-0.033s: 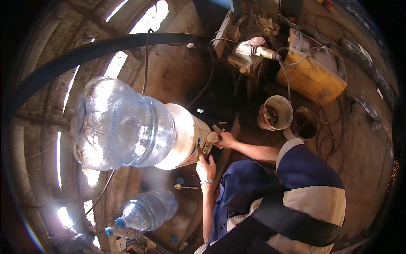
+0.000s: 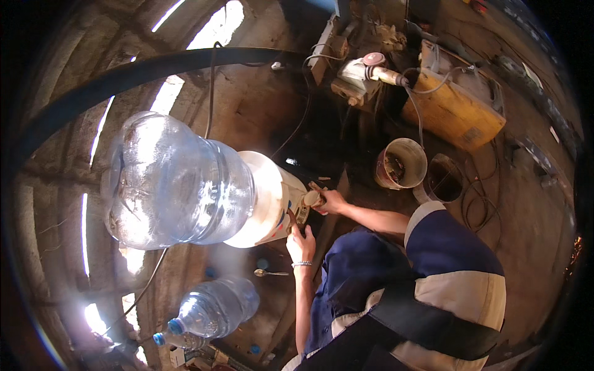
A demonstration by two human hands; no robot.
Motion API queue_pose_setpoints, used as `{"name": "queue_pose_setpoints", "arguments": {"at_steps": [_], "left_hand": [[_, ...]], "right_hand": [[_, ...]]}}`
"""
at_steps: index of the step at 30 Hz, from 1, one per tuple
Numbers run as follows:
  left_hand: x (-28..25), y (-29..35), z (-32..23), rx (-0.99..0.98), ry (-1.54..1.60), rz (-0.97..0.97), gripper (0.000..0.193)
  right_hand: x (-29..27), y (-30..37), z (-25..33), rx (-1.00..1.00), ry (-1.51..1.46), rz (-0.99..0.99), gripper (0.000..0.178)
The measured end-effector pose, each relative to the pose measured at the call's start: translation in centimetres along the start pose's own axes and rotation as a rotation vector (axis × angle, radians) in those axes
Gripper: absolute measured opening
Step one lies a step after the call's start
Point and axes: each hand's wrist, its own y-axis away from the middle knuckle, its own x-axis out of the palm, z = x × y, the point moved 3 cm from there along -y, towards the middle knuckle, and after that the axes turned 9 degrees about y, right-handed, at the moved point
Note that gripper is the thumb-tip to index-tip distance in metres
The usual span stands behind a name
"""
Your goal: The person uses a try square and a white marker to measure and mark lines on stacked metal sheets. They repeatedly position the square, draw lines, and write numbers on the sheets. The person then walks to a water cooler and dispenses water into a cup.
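Note:
A white water dispenser stands left of the middle, with a large clear water bottle upside down on top of it. My right hand is closed round a small pale cup at the dispenser's front. My left hand, with a beaded bracelet at the wrist, reaches up to the front of the dispenser. Its index finger is stretched out against the front and its thumb is apart from it. What that fingertip presses on is too small to make out, and the cup's inside cannot be seen clearly.
Clear bottles with blue caps lie at the lower left, near a metal spoon. Right of centre stand a pale bucket and a darker bucket. A yellow box-shaped machine, a coiled cable and a dark hose lie beyond.

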Motion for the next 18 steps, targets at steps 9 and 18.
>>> {"name": "queue_pose_setpoints", "arguments": {"at_steps": [9, 18], "left_hand": [[0.7, -1.5, -1.4, -0.055, -0.074, 0.055, 0.083], [1.0, -0.4, 0.9, -0.013, -0.083, 0.013, 0.082]], "right_hand": [[-7.6, -2.2, -15.0, 0.667, -0.531, -0.141, 0.043], [-9.7, -1.8, -17.3, 0.915, -1.101, -0.129, 0.025]]}}
